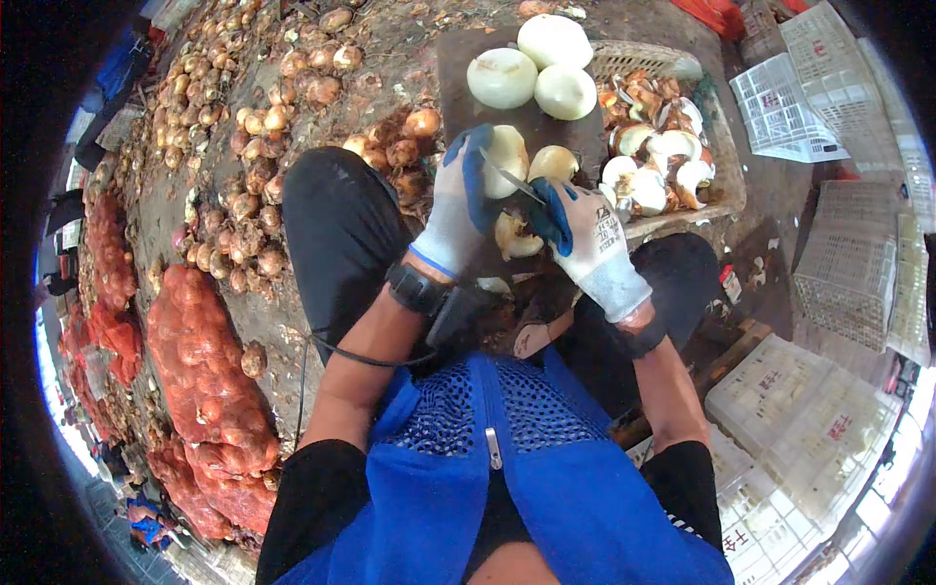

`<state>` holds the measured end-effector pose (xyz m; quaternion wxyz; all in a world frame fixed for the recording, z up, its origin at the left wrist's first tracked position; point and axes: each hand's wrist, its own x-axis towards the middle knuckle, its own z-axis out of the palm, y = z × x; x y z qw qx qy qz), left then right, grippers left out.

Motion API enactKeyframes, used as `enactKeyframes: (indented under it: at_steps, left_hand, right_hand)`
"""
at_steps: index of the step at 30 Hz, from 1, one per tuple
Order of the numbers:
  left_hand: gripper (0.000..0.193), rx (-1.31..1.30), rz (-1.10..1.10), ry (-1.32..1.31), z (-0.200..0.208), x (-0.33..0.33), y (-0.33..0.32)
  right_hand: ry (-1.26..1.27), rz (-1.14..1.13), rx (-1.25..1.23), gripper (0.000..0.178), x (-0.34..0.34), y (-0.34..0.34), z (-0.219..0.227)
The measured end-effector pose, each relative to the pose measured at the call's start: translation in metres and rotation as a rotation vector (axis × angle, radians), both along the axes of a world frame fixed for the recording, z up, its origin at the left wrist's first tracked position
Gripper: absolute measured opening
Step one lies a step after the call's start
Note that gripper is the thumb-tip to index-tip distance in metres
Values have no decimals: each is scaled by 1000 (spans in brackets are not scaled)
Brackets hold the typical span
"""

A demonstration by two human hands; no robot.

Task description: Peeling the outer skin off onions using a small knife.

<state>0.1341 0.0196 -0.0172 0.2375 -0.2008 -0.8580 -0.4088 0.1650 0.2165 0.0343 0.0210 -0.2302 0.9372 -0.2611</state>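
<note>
Left hand (458, 210) fingers clamp a firm, slippery peeled onion (507, 156) by its sides while right hand (590, 244) fingers grip the knife (512, 178).

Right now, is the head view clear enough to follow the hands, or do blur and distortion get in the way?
Head view: centre sharp, left hand, right hand and knife readable; fisheye bends the white crates near the rim; black vignette corners; peeled onions slightly overexposed.

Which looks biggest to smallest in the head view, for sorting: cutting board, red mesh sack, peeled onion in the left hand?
1. Red mesh sack, though nearer the camera.
2. Cutting board.
3. Peeled onion.
</note>
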Motion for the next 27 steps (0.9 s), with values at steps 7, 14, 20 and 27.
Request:
enactKeyframes:
  at_steps: [7, 14, 20, 27]
  left_hand:
    - [63, -33, -71, -37, 9, 1, 4]
    - [48, 276, -165, -258, 21, 8, 20]
    - [36, 735, -187, -686, 31, 14, 35]
    - [54, 497, -102, -672, 81, 23, 48]
  right_hand:
    - [52, -90, 127, 64, -1, 8, -19]
    - [93, -144, 54, 67, 2, 10, -15]
    - [130, -177, 64, 70, 2, 13, -11]
    - [313, -298, -10, 51, -16, 30, -42]
